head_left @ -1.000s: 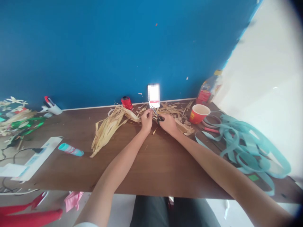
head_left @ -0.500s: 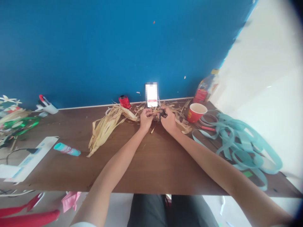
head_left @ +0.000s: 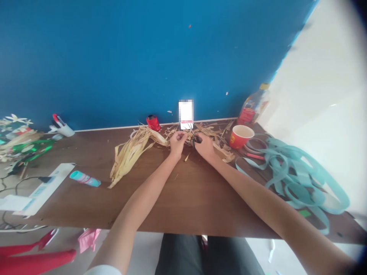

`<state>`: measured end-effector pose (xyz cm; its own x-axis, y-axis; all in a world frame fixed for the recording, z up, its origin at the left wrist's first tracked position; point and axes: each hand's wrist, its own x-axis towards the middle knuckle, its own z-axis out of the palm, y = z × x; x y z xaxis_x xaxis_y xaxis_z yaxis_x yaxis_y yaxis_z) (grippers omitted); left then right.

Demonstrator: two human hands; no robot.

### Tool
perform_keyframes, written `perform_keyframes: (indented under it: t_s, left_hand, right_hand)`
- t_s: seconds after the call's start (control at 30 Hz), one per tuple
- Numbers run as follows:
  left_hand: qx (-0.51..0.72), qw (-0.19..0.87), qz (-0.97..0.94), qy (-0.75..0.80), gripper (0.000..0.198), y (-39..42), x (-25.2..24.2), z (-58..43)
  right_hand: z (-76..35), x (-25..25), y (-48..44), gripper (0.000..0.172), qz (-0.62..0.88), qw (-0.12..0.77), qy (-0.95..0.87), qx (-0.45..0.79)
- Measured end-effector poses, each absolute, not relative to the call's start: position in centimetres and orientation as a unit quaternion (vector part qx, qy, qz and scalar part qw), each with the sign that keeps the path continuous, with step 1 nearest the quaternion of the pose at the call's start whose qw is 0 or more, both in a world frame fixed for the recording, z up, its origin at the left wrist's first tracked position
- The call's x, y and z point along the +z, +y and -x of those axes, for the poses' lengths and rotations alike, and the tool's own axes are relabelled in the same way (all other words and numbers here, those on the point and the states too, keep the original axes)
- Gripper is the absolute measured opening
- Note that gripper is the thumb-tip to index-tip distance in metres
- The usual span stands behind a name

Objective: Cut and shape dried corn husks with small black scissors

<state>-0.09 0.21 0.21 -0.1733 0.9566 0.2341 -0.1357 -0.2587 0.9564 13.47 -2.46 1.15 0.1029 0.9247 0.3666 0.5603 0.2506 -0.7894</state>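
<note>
Husk strip (head_left: 187, 135), thin, dry and pale, is being pinched in the grip of the left hand (head_left: 177, 142) over the brown wooden worktop (head_left: 186, 198); right hand (head_left: 205, 147) is clenching small black scissors (head_left: 196, 140) beside it

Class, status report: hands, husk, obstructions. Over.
Left hand pinches dried husk strip. Right hand grips black scissors. Loose husk scraps crowd both hands.
</note>
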Motion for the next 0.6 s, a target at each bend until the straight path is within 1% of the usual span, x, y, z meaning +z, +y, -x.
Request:
perform_keyframes:
  t_s: [0.17,0.27,0.4,0.6]
  left_hand:
    - [0.670,0.456,-0.399,0.429,0.023,0.27,0.56,0.24]
    - [0.674,0.462,-0.381,0.432,0.024,0.39,0.62,0.28]
    - [0.675,0.468,-0.379,0.426,0.027,0.56,0.46,0.29]
    - [0.679,0.485,-0.375,0.404,0.027,0.73,0.30,0.27]
  right_hand:
    - [-13.27,1.45,-2.87,0.027,0.595,0.394,-0.682,0.157]
    - [-13.24,1.45,-2.94,0.027,0.603,0.369,-0.693,0.142]
    - [-13.22,1.38,-2.92,0.029,0.605,0.347,-0.703,0.135]
    - [-13.14,1.43,-2.93,0.031,0.596,0.346,-0.712,0.132]
